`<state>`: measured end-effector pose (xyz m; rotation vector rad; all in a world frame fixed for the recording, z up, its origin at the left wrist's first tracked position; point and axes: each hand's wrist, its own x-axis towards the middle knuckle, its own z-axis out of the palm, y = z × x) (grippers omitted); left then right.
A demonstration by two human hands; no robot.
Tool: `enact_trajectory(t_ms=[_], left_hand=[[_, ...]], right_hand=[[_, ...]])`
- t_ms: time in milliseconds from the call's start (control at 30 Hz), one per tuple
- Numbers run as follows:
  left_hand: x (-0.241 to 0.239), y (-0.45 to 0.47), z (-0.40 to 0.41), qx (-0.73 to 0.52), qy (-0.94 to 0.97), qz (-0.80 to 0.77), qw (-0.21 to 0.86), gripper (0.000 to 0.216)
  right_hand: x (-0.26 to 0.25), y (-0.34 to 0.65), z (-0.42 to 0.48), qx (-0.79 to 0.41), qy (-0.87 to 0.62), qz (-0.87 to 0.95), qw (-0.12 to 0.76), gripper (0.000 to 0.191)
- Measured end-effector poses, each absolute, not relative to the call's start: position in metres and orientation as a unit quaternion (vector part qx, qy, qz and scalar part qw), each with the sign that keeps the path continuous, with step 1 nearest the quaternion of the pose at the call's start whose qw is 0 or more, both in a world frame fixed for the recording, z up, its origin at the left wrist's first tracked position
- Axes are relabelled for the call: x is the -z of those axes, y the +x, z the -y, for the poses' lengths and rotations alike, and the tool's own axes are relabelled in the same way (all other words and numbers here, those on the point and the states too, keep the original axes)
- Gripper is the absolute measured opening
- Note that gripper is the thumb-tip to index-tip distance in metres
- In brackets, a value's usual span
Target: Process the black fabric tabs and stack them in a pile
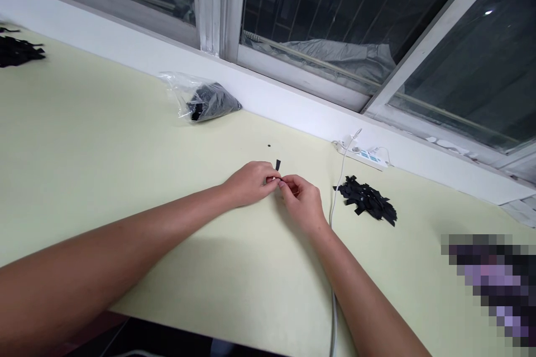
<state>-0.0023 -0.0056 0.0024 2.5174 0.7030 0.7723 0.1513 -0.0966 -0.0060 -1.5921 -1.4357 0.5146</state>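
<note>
My left hand (254, 183) and my right hand (302, 201) meet fingertip to fingertip over the middle of the table. Both are closed in a pinch on a small black strip, of which only a thin dark edge shows between the fingers. Just beyond the fingertips a short black strip (278, 165) is visible; I cannot tell whether it joins the held piece. A small dark round piece (268, 145) lies farther back on the table. To the right of my right hand is a loose pile of short black strips (368, 199).
A clear plastic bag (213, 101) with black material lies against the window ledge (276, 109). More black strips (19, 51) lie at far left. A white power strip (364, 155) stands by the ledge; its white cable (333, 223) crosses the pale table (104, 139) beside my right arm.
</note>
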Motion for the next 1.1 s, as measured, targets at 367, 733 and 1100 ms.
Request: enact_trajectory(t_ms=[367,733,1100], left_hand=[[0.0,-0.001,0.004,-0.292,0.891,-0.278,0.21,0.016],[-0.004,0.0,0.006,-0.302,0.882,-0.284,0.224,0.017],[0.001,0.0,0.004,-0.295,0.881,-0.291,0.228,0.017]], right_hand=[[0.011,0.157,0.092,-0.211,-0.649,0.575,0.451,0.023],[0.007,0.163,0.092,-0.157,-0.697,0.555,0.425,0.02],[0.004,0.165,0.093,-0.161,-0.72,0.55,0.391,0.013]])
